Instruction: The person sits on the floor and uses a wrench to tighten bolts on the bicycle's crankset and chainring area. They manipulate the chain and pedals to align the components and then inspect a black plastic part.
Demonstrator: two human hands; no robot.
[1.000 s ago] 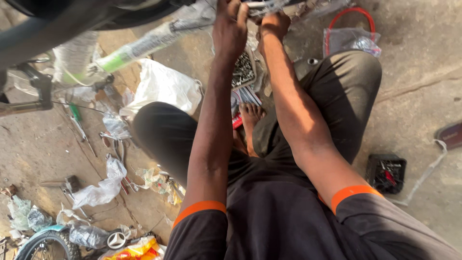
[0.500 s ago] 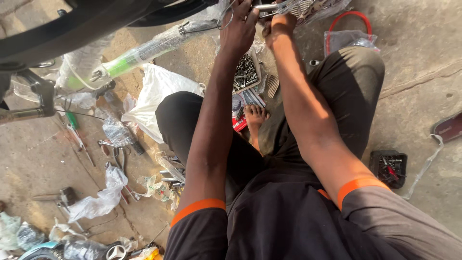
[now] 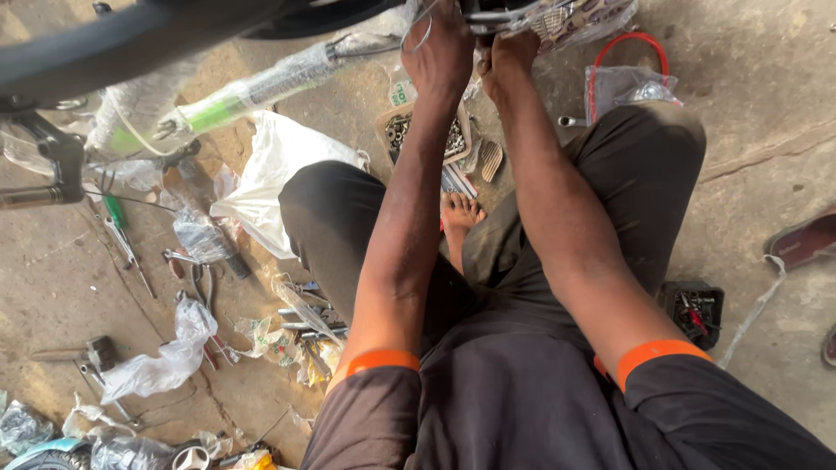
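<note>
**Both your hands are up at the top edge, half out of shot**

Your left hand (image 3: 442,52) is raised against a wrapped metal part (image 3: 557,19) right at the top of the picture, fingers curled, but the fingertips run off the edge, so I can't tell what it's actually got hold of. Same deal with your right hand (image 3: 508,59): it sits just beside the left, closed up under the same part, and its grip is hidden by its own knuckles.

The part itself is mostly cut off. You only get a bit of shiny mesh-like metal under clear plastic wrap. Above that, a dark bike tyre (image 3: 131,39) blurs across the top-left corner.

Down on the concrete, between your knees, there's a cardboard tray of bolts (image 3: 402,132) partly hidden behind your left forearm. A white plastic bag (image 3: 279,174) lies left of your leg, with scattered tools (image 3: 305,318) too jumbled to name. A small black box (image 3: 695,309) sits by your right arm.
</note>
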